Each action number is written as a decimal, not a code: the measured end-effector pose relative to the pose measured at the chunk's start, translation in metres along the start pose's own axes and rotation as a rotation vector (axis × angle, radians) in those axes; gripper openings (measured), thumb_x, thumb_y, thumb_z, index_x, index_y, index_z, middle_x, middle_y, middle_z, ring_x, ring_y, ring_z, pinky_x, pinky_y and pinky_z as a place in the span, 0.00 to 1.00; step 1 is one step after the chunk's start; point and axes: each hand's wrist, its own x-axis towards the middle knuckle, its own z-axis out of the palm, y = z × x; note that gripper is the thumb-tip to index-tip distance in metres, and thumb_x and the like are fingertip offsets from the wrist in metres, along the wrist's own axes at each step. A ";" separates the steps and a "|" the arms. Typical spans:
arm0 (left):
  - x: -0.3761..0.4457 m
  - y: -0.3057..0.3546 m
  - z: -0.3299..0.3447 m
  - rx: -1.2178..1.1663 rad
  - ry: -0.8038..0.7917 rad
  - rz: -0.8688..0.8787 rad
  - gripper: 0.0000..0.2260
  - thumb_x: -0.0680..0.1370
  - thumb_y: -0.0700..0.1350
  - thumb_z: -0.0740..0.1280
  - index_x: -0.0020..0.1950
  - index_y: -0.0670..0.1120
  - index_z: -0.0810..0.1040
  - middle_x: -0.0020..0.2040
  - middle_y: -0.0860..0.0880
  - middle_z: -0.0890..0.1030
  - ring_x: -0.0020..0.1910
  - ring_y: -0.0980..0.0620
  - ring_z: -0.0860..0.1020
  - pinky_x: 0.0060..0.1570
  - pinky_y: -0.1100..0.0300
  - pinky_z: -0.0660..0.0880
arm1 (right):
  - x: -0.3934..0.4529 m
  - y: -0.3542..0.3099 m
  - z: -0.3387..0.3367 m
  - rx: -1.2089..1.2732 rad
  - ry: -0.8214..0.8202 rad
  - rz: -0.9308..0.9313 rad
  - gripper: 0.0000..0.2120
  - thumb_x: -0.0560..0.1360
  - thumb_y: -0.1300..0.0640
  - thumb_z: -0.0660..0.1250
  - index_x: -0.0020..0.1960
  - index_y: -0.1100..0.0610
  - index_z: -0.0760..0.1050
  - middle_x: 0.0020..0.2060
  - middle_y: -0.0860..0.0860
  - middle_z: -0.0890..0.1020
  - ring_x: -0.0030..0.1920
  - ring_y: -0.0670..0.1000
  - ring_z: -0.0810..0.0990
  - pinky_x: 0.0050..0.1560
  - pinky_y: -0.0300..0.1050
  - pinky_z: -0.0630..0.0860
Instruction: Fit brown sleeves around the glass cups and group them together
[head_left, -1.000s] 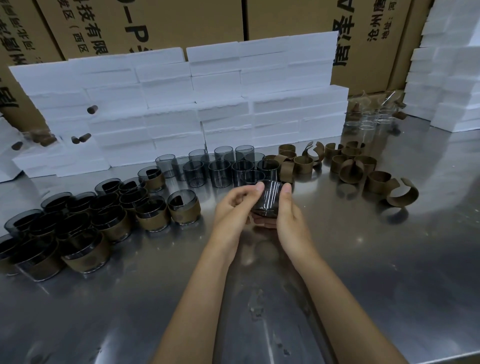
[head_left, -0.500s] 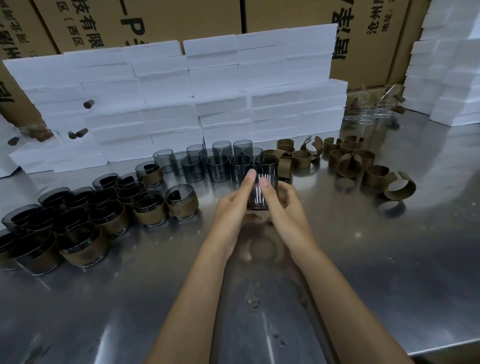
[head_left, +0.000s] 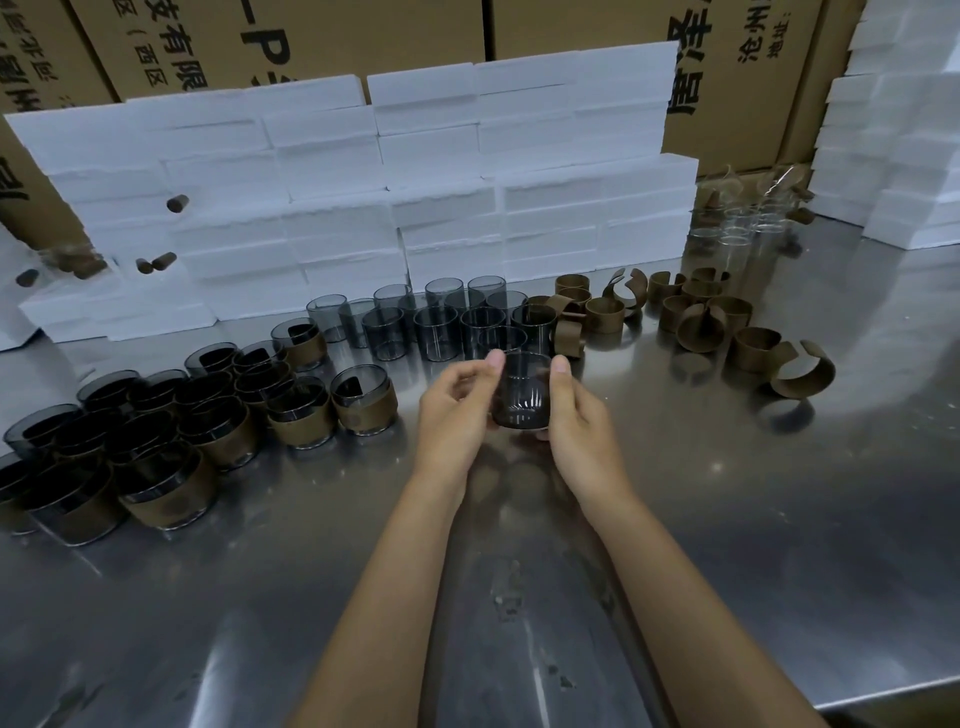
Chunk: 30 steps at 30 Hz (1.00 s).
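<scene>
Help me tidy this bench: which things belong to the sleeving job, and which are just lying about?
Job: held cup, bare cups, loose sleeves, sleeved cups.
Lying about: foam blocks, cardboard boxes, clear glasses.

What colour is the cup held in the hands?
Smoky dark grey, see-through glass cup, with no brown sleeve visible on it; head view.

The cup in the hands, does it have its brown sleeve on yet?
Not yet. The cup shows bare dark glass between both hands.
</scene>
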 end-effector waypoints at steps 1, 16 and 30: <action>0.001 0.000 -0.002 -0.018 0.018 -0.013 0.14 0.80 0.52 0.71 0.55 0.41 0.82 0.55 0.39 0.85 0.57 0.38 0.83 0.59 0.45 0.80 | 0.000 0.000 0.000 0.009 0.002 -0.008 0.21 0.86 0.43 0.54 0.59 0.54 0.82 0.50 0.52 0.86 0.53 0.50 0.85 0.58 0.55 0.82; -0.010 0.009 0.007 -0.211 -0.300 -0.142 0.27 0.73 0.63 0.70 0.58 0.42 0.86 0.55 0.41 0.86 0.53 0.48 0.85 0.46 0.57 0.82 | -0.006 -0.012 -0.004 0.054 -0.138 -0.007 0.31 0.66 0.23 0.65 0.59 0.43 0.80 0.50 0.36 0.86 0.52 0.33 0.82 0.54 0.36 0.75; -0.003 0.002 0.002 -0.183 -0.173 -0.139 0.19 0.82 0.53 0.67 0.62 0.37 0.82 0.53 0.39 0.87 0.42 0.51 0.86 0.34 0.61 0.79 | 0.002 -0.002 -0.005 0.020 -0.020 -0.015 0.29 0.83 0.36 0.46 0.69 0.49 0.76 0.61 0.48 0.82 0.65 0.49 0.79 0.67 0.47 0.75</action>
